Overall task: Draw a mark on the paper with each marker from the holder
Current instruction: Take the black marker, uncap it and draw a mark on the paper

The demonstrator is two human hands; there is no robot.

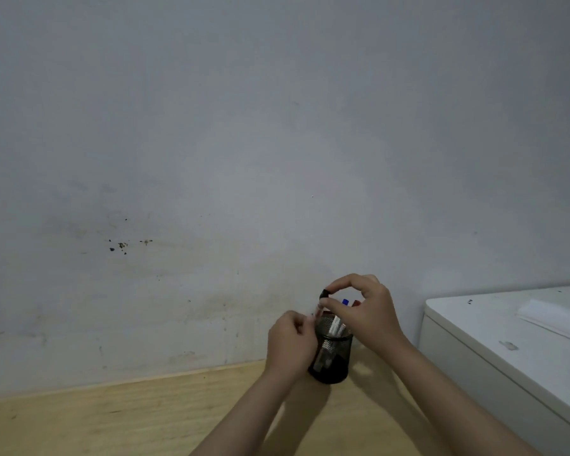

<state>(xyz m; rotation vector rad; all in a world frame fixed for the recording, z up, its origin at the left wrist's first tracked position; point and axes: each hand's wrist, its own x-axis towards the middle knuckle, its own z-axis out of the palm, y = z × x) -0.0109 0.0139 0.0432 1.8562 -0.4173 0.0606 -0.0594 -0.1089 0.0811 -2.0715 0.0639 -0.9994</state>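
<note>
The right hand (364, 311) is curled above the holder (332, 352), its thumb and forefinger pinched on the black cap (324, 294) of a marker (320, 307). The left hand (290, 343) is closed beside the holder's left wall, fingertips gripping the lower part of that same marker's pale barrel, which is tilted at the holder's rim. The holder is a black mesh cup standing on the wooden desk (145, 419) near the wall (244, 143). Inside it stand white-barrelled markers, one with a blue cap (345, 301) and one with a red cap (356, 303). To the right stands a white cabinet (507, 350) with a sheet of paper (556, 319) lying on top.
</note>
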